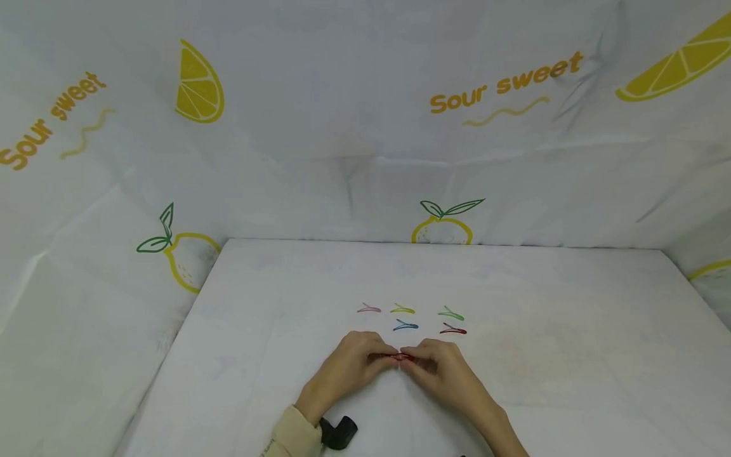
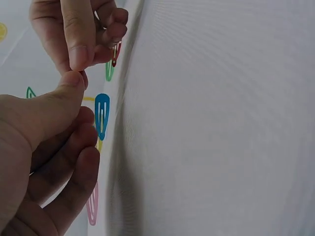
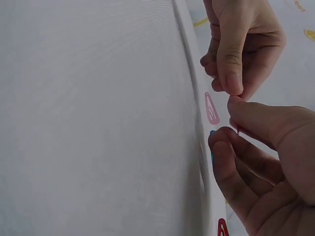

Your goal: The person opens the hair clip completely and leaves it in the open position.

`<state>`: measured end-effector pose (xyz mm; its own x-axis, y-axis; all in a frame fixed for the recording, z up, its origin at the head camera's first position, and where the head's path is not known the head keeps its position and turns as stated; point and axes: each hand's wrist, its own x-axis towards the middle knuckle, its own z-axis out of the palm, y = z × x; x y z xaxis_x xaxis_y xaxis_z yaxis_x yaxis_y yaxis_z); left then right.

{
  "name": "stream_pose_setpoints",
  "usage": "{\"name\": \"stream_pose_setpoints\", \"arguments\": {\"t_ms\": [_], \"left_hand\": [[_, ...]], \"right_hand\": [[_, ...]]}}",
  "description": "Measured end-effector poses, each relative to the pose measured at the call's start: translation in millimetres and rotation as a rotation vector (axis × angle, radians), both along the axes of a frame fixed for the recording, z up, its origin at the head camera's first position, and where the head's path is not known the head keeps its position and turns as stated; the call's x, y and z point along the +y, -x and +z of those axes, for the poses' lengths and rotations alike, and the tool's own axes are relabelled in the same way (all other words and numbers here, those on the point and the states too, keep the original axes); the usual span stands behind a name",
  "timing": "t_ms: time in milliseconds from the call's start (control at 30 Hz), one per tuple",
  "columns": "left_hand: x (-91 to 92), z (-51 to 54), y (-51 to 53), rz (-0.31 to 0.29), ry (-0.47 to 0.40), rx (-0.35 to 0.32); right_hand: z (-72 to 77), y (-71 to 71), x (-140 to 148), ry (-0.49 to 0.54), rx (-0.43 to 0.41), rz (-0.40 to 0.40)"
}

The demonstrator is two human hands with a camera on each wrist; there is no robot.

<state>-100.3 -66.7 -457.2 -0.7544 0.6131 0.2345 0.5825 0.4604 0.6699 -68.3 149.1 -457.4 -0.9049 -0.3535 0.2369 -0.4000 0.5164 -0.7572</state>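
Observation:
Near the table's front middle, my left hand [image 1: 355,363] and right hand [image 1: 442,371] meet, both pinching a small red snap hair clip [image 1: 401,357] between thumb and fingers. Fingertips cover most of that clip; a thin red sliver shows under the thumb in the right wrist view. Just beyond the hands lie more snap hair clips, spread open: a pink one [image 1: 370,309], a yellow one [image 1: 404,310], a blue one [image 1: 407,326], a green one [image 1: 452,314] and a dark red one [image 1: 455,331]. The blue clip [image 2: 102,100] is seen flat-on in the left wrist view.
The clips lie on a white-covered table [image 1: 274,285]. A black angular object [image 1: 341,434] is beside my left wrist. White cloth [image 1: 320,114] printed with lemons and lettering hangs behind the table and at its sides.

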Motion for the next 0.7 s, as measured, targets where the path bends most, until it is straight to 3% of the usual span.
{"name": "stream_pose_setpoints", "arguments": {"t_ms": [167, 367, 700], "left_hand": [[-2.6, 1.8, 1.2, 0.016, -0.018, -0.020], [-4.9, 3.8, 3.6, 0.009, -0.037, 0.012], [-7.0, 5.8, 4.0, 0.013, -0.053, 0.033]], "right_hand": [[0.0, 2.2, -3, 0.049, -0.060, 0.004], [1.5, 4.3, -6, 0.141, -0.150, -0.024], [1.3, 8.4, -13, 0.261, -0.190, -0.051]]}}
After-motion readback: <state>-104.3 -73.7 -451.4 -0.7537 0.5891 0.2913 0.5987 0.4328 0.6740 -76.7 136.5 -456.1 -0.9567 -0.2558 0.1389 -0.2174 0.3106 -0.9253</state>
